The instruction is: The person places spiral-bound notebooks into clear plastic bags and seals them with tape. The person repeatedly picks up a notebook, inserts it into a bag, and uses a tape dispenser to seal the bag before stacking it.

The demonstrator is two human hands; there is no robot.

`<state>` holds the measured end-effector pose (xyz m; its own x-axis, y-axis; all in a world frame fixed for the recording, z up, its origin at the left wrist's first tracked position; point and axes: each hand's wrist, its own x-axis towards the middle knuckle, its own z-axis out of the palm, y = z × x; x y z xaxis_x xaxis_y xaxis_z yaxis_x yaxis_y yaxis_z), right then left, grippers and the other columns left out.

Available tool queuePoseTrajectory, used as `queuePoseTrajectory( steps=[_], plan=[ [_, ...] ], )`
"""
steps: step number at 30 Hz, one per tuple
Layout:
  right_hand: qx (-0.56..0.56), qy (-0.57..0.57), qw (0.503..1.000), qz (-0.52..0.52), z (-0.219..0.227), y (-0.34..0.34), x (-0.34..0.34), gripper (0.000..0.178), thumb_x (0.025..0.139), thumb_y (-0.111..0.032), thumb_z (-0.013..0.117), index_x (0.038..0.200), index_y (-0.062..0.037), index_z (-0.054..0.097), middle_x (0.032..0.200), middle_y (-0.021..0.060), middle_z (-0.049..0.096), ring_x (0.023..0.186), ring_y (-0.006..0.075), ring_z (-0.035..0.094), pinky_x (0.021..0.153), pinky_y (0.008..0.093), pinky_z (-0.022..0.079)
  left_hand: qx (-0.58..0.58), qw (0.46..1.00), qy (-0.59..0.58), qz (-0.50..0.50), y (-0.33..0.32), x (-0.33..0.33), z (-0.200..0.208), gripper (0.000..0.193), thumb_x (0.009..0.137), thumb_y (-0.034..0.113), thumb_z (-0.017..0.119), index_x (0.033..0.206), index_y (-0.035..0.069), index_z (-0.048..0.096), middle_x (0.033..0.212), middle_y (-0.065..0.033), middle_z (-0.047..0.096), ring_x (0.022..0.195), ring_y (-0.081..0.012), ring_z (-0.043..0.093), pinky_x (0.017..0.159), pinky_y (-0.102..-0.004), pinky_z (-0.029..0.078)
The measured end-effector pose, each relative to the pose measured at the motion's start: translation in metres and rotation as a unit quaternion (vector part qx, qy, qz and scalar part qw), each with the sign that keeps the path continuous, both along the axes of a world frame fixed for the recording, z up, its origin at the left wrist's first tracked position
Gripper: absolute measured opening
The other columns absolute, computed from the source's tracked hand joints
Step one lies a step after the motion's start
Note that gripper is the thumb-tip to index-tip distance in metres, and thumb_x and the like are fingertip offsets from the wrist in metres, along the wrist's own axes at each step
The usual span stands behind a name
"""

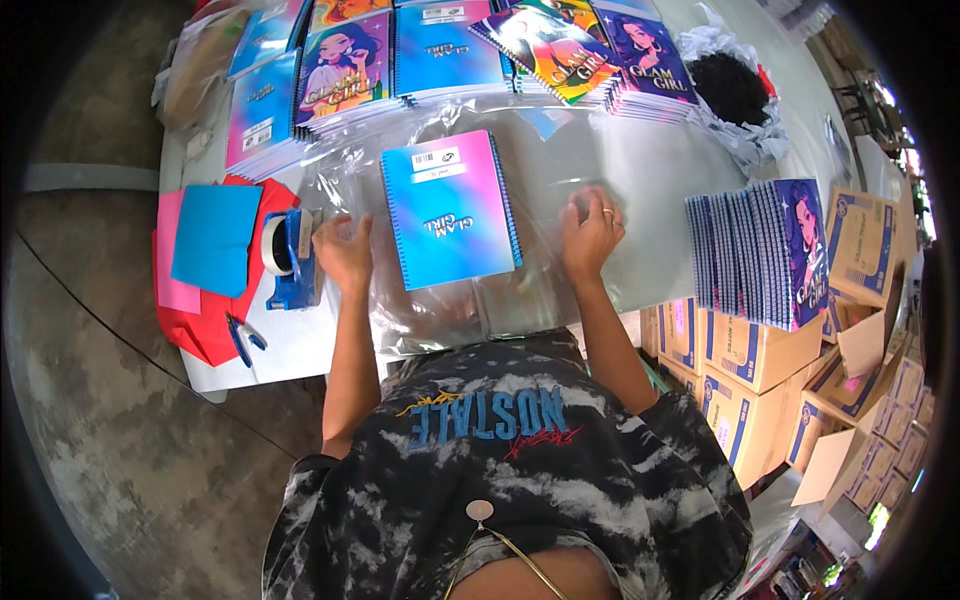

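Note:
A small stack of spiral notebooks (448, 215), blue-and-pink cover uppermost, lies in front of me on clear plastic film (470, 308). Spiral bindings show along both its left and right edges. My left hand (345, 252) rests left of the stack, beside a blue tape dispenser (294, 258), its thumb and fingers apart. To the right of the stack, my right hand (592, 232) hovers at or just above the film, fingers loosely bent and spread, a ring on one. Neither hand touches the notebooks. Nothing shows in either hand.
Notebook piles (450, 55) line the table's far side. At right stand a row of spiral notebooks (745, 250) and a plastic bag (735, 95) with something black inside. Cardboard boxes (750, 350) are stacked beyond. Blue sheets (215, 240) and a small blue-handled tool (243, 340) lie left.

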<state>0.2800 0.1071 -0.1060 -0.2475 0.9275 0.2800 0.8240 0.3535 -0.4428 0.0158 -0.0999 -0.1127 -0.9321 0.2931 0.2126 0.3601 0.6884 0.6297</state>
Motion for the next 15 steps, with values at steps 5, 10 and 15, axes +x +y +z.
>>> queuePoseTrajectory(
  steps=[5,10,15],
  plan=[
    [0.069,-0.008,0.998,-0.004,-0.024,0.003,0.008,0.032,0.080,-0.016,0.059,0.111,-0.0084,0.060,0.127,0.0078,0.051,0.126,0.0305,0.034,0.103,0.0458,0.021,-0.044,0.990,-0.100,-0.085,-0.011,-0.030,0.026,0.030,0.079,0.025,0.066,0.098,0.001,0.064,0.073,-0.0103,0.063,0.068,-0.0188,0.061,0.068,-0.0294,0.047],
    [0.009,0.068,0.997,0.029,-0.021,0.003,0.010,0.039,0.078,-0.015,0.060,0.116,-0.0067,0.054,0.120,0.0070,0.055,0.122,0.0279,0.038,0.102,0.0452,0.021,0.003,0.997,-0.071,-0.038,-0.046,-0.057,0.014,0.028,0.081,0.027,0.063,0.097,0.004,0.065,0.074,-0.0107,0.064,0.069,-0.0202,0.062,0.067,-0.0317,0.047],
    [-0.126,0.141,0.981,-0.037,-0.003,0.014,0.006,0.047,0.074,-0.019,0.066,0.117,-0.0060,0.052,0.110,0.0091,0.058,0.107,0.0257,0.048,0.093,0.0389,0.032,-0.110,0.993,-0.015,0.029,-0.046,-0.060,0.020,0.037,0.082,0.037,0.062,0.101,0.006,0.063,0.081,-0.0110,0.061,0.078,-0.0264,0.059,0.072,-0.0369,0.047]
  ],
)
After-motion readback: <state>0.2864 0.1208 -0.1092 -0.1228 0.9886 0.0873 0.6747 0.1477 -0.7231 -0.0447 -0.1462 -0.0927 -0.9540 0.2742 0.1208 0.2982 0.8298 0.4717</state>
